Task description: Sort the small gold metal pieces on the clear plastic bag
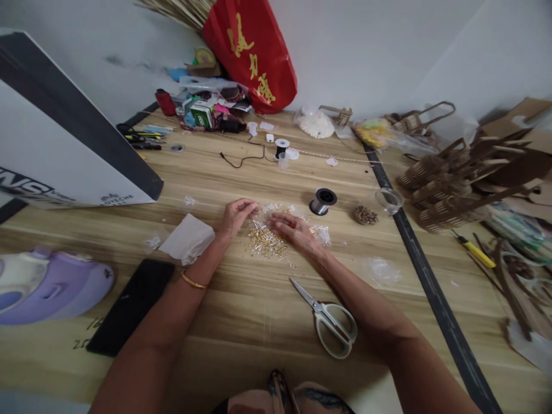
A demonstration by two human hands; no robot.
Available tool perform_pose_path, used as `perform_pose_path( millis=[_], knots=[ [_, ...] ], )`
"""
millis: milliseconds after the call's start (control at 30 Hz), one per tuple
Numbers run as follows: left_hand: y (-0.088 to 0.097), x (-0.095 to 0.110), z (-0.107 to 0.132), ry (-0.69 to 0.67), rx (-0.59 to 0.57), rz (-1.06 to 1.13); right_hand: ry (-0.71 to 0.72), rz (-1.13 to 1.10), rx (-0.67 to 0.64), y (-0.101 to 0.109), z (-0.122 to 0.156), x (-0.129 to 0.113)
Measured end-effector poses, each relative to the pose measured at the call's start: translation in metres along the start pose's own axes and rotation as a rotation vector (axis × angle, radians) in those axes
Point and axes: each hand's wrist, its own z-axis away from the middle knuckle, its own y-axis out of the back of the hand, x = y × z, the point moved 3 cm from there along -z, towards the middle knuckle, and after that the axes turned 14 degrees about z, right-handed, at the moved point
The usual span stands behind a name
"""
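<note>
Gold and clear small beads (268,240) lie in a loose pile on the wooden table. My left hand (236,218) is at the pile's upper left edge, its fingertips pressed together; whatever they may pinch is too small to make out. Over the right part of the pile, my right hand (294,229) points leftward with fingers bent and drawn together, and anything between them is hidden. The two hands are a short gap apart. White-handled scissors (330,323) rest below my right hand. A spool of thin wire or line (322,201) stands beyond it.
Left are a white box (77,144), a dark phone-like slab (133,305), white paper (188,238) and a purple object (64,284). Right are a dish of dark beads (365,215), small woven baskets (444,184) and a yellow cutter (478,252). A red bag (254,52) stands behind.
</note>
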Motion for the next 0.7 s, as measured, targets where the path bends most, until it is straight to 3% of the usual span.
perform_pose_path(
  millis=[433, 700],
  knots=[
    [-0.0002, 0.0062, -0.0001, -0.116, -0.046, -0.066, 0.106, 0.094, 0.022, 0.0008, 0.0026, -0.0009],
    [0.0024, 0.0032, -0.0016, -0.093, -0.018, 0.091, 0.148, 0.178, 0.049, 0.0019, 0.0028, 0.0014]
  ],
)
